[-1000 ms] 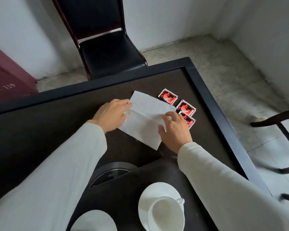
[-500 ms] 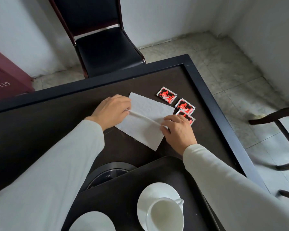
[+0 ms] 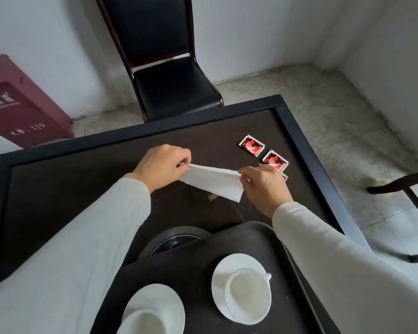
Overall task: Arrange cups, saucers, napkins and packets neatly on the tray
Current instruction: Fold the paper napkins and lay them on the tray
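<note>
A white paper napkin [image 3: 214, 182] lies folded on the dark table, its far edge lifted. My left hand [image 3: 162, 166] pinches its left corner and my right hand [image 3: 263, 184] pinches its right corner. Three red packets sit to the right: one [image 3: 252, 145], another [image 3: 275, 160], and a third [image 3: 285, 177] mostly hidden behind my right hand. The dark tray [image 3: 251, 237] lies nearest me. It carries a white cup [image 3: 247, 294] on a saucer [image 3: 227, 266] and a second cup [image 3: 143, 323] on a saucer [image 3: 159, 297].
A black chair [image 3: 169, 75] stands beyond the table's far edge. A round black inset [image 3: 176, 239] shows in the table [image 3: 70, 184] beside the tray. A dark red box [image 3: 19, 107] leans on the wall at left. Another chair's frame [image 3: 405, 186] pokes in at right.
The napkin lay open and flat under both hands. Its far half has since been folded over toward me, and both hands now pinch the fold's ends. The camera tilted up slightly.
</note>
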`<act>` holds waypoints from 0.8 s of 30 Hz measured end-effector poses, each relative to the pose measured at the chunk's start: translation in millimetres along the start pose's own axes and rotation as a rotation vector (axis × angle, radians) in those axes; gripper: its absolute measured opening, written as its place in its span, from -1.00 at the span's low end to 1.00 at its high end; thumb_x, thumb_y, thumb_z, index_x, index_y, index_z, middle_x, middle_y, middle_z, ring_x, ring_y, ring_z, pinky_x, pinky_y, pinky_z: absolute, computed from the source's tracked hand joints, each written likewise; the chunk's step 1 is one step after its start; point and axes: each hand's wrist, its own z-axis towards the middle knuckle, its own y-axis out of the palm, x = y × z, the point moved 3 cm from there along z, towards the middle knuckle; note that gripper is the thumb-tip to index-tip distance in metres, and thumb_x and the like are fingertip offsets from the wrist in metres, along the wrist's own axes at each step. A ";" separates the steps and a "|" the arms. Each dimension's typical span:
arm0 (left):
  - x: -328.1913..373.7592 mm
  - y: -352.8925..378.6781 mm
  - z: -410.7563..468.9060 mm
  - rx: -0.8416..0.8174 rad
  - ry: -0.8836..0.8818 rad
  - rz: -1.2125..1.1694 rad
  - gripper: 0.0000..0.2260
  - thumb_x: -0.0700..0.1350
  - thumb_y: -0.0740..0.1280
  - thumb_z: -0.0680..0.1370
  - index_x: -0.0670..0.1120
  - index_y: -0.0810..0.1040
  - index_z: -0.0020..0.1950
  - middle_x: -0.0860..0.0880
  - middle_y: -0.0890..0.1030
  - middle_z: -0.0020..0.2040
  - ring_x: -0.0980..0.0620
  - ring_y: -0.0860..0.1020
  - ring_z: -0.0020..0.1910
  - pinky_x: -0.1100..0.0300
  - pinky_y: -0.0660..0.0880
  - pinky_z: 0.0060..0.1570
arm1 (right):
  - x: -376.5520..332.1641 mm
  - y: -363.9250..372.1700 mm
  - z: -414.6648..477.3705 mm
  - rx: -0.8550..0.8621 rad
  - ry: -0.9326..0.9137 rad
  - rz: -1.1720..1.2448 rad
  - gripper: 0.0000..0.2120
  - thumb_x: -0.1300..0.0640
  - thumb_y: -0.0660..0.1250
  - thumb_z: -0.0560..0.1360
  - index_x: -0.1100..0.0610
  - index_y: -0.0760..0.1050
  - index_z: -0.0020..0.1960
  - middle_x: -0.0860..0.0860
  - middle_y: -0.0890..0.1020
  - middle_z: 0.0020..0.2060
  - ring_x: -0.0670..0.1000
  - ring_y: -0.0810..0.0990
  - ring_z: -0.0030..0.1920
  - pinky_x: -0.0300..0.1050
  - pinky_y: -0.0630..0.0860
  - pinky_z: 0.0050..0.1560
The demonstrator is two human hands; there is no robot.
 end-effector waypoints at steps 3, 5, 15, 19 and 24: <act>-0.9 -19.1 -22.5 0.028 -0.025 -0.012 -0.92 -0.07 0.45 0.53 0.05 0.57 -0.10 0.09 0.60 -0.24 0.10 0.55 -0.28 0.13 0.54 -0.23 | -21.3 -14.8 -2.1 0.011 -0.057 -0.008 -0.86 0.32 0.39 0.46 0.20 0.69 -0.02 0.13 0.67 -0.35 0.22 0.58 -0.27 0.02 0.53 -0.10; -1.3 -32.2 -40.1 0.047 -0.056 -0.034 -0.92 -0.07 0.47 0.53 0.06 0.59 -0.10 0.08 0.61 -0.23 0.11 0.55 -0.27 0.15 0.54 -0.22 | -37.8 -25.4 -5.8 0.012 -0.098 -0.012 -0.85 0.32 0.40 0.45 0.19 0.70 -0.05 0.11 0.70 -0.31 0.21 0.59 -0.26 0.01 0.53 -0.05; 15.5 -82.0 -146.8 0.048 -0.145 -0.173 -0.92 -0.08 0.49 0.51 0.05 0.61 -0.12 0.13 0.55 -0.30 0.17 0.50 -0.33 0.25 0.38 -0.32 | -120.9 -72.6 -54.1 0.047 -0.191 -0.020 -0.89 0.36 0.43 0.38 0.21 0.69 -0.17 0.14 0.64 -0.42 0.23 0.58 -0.36 -0.02 0.50 -0.12; 27.8 -87.7 -192.0 0.088 -0.190 -0.193 -0.93 -0.08 0.49 0.52 0.04 0.62 -0.11 0.12 0.56 -0.28 0.17 0.50 -0.34 0.30 0.34 -0.34 | -141.8 -79.6 -79.8 0.015 -0.245 -0.027 -0.91 0.34 0.42 0.39 0.20 0.67 -0.17 0.11 0.63 -0.43 0.22 0.57 -0.32 0.01 0.53 -0.12; 42.2 -88.8 -250.2 0.112 -0.265 -0.181 -0.92 -0.07 0.47 0.53 0.06 0.61 -0.13 0.07 0.62 -0.21 0.12 0.57 -0.26 0.18 0.52 -0.22 | -156.8 -86.5 -114.0 -0.002 -0.291 -0.015 -0.90 0.31 0.41 0.40 0.18 0.68 -0.15 0.09 0.64 -0.40 0.16 0.58 -0.31 -0.08 0.47 -0.17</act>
